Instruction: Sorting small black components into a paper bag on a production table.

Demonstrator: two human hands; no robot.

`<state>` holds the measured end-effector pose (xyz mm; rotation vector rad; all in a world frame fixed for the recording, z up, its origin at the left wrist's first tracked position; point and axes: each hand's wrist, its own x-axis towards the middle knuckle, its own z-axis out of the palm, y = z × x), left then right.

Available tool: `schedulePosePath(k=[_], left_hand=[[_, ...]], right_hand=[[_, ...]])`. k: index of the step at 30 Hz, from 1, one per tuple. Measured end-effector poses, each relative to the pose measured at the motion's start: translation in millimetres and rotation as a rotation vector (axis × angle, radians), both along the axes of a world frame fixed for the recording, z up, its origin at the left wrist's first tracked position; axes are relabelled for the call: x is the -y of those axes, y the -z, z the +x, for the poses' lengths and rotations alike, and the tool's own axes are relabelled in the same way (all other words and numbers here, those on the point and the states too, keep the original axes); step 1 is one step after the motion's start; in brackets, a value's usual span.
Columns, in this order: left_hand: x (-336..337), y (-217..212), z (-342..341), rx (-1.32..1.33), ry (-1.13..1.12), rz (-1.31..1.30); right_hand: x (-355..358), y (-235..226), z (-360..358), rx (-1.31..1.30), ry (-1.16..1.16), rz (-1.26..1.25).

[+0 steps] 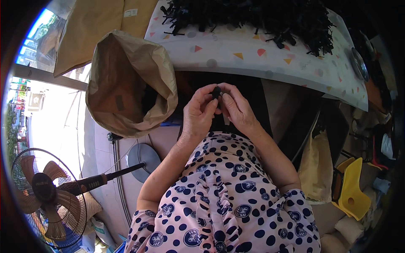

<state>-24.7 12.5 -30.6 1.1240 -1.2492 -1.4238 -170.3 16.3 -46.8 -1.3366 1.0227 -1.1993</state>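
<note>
My left hand (pixel 200 109) and my right hand (pixel 237 109) meet in front of my chest, just short of the table's near edge. Between their fingertips they pinch a small black piece (pixel 216 92); its exact kind is too small and too covered by fingers to tell. Both hands are closed on it, thumbs toward me. Beyond them, a big heap of black strip-like pieces (pixel 253 17) lies on the table, which has a white cover (pixel 228 63) with coloured shapes.
A large open brown paper sack (pixel 164 80) stands left of my hands, black material inside. Lower left is a standing fan (pixel 50 189) with a round base (pixel 143 160). A yellow chair (pixel 354 189) and a paper bag (pixel 316 168) are at right. A metal dish (pixel 359 64) sits at the table's right edge.
</note>
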Motion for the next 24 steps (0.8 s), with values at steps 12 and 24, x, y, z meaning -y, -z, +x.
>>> schedulePosePath(k=[12,24], left_hand=[[-0.8,13.4,-4.6,0.083,-0.041,-0.133],[6.3,7.5,1.0,0.668,-0.106,-0.446]], right_hand=[[-4.4,2.7,10.3,0.175,-0.032,0.138],[17.1,15.7,12.2,-0.013,-0.080,0.179]])
